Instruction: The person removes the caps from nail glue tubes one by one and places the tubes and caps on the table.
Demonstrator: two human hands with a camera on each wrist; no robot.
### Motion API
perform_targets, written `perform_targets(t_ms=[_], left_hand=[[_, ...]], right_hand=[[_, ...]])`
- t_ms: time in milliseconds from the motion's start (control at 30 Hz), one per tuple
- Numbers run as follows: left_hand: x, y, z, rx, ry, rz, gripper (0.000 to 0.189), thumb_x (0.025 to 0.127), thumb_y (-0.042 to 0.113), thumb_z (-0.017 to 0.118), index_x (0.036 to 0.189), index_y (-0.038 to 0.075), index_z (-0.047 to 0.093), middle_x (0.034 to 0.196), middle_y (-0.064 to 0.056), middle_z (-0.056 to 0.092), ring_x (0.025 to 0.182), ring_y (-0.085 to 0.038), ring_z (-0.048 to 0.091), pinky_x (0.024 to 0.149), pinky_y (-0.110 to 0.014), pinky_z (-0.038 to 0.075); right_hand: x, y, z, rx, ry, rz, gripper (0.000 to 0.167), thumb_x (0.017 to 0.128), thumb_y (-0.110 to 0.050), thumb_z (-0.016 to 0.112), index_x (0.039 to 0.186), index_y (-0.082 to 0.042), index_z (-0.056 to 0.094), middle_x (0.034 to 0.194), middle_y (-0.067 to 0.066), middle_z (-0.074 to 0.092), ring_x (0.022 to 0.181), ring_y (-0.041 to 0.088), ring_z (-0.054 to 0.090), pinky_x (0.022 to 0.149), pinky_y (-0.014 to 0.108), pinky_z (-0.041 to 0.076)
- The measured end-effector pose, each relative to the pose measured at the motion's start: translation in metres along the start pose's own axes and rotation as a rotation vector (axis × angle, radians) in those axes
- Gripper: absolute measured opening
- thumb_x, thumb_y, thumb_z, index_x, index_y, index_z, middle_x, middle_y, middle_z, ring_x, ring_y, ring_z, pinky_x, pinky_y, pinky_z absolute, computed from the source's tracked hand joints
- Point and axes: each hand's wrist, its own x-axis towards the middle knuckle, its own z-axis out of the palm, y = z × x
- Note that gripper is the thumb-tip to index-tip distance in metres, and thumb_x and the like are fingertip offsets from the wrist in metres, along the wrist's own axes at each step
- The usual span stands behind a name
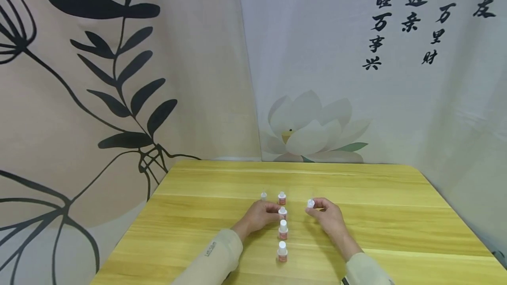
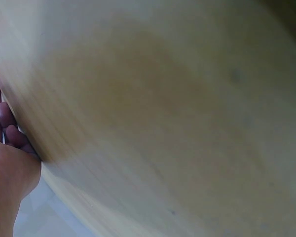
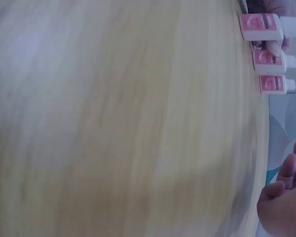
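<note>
Several small white bottles with pink-red labels stand in a row on the table, among them the nearest bottle (image 1: 282, 252) and the farthest bottle (image 1: 282, 198). My left hand (image 1: 258, 215) reaches in from the left and pinches the second-farthest bottle (image 1: 283, 213). The right wrist view shows a fingertip on that bottle (image 3: 267, 60), which has a narrow top. To the right of the row, my right hand (image 1: 329, 218) pinches a small white cap (image 1: 310, 203) between thumb and fingers. In its own wrist view only part of the hand shows.
A small whitish cap-like piece (image 1: 263, 196) stands just beyond my left hand, left of the row. Another bottle (image 1: 283, 230) stands between the nearest one and the held one. Behind the wooden table (image 1: 396, 223) hangs a printed curtain (image 1: 206, 78).
</note>
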Motion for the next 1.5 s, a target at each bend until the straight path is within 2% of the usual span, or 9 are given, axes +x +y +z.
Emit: perform_targets(t_ms=[400, 700, 1067, 1233, 1500], left_hand=[[-0.002, 0.004, -0.001, 0.000, 0.007, 0.008, 0.012, 0.087, 0.028, 0.077, 0.095, 0.019, 0.077, 0.091, 0.010, 0.072, 0.089, -0.008, 0.062, 0.084, -0.032, 0.050], [-0.002, 0.001, -0.001, -0.007, 0.002, 0.016, 0.013, 0.088, 0.028, 0.077, 0.097, 0.018, 0.077, 0.091, 0.010, 0.072, 0.089, -0.007, 0.062, 0.083, -0.030, 0.050], [-0.001, 0.000, -0.001, 0.000, 0.007, 0.017, 0.012, 0.087, 0.028, 0.078, 0.096, 0.019, 0.078, 0.089, 0.012, 0.072, 0.087, -0.006, 0.061, 0.081, -0.028, 0.050], [-0.001, 0.001, -0.001, -0.001, 0.004, 0.025, 0.013, 0.087, 0.027, 0.078, 0.096, 0.018, 0.077, 0.090, 0.011, 0.072, 0.087, -0.006, 0.061, 0.081, -0.028, 0.050], [-0.001, 0.002, -0.001, 0.002, 0.008, 0.002, 0.011, 0.087, 0.028, 0.077, 0.095, 0.020, 0.077, 0.089, 0.013, 0.071, 0.087, -0.006, 0.061, 0.082, -0.029, 0.050]], right_hand=[[0.000, 0.007, -0.007, -0.085, -0.006, -0.003, 0.025, 0.087, -0.009, 0.075, 0.108, 0.000, 0.067, 0.100, 0.008, 0.065, 0.085, 0.020, 0.055, 0.067, 0.028, 0.048], [0.001, 0.013, -0.007, -0.132, -0.043, -0.014, 0.028, 0.084, -0.009, 0.078, 0.109, 0.001, 0.067, 0.098, 0.007, 0.064, 0.091, 0.022, 0.056, 0.071, 0.030, 0.049], [-0.001, 0.011, -0.007, -0.180, -0.109, -0.019, 0.024, 0.083, -0.006, 0.078, 0.103, 0.000, 0.067, 0.095, 0.007, 0.064, 0.088, 0.022, 0.056, 0.074, 0.031, 0.048], [-0.002, 0.011, -0.008, -0.204, -0.119, -0.018, 0.022, 0.082, -0.006, 0.079, 0.101, -0.001, 0.067, 0.093, 0.006, 0.064, 0.086, 0.021, 0.056, 0.074, 0.031, 0.047], [-0.003, 0.012, -0.009, -0.273, -0.131, -0.049, 0.024, 0.080, -0.009, 0.081, 0.099, -0.002, 0.067, 0.090, 0.004, 0.063, 0.084, 0.020, 0.055, 0.074, 0.032, 0.046]])
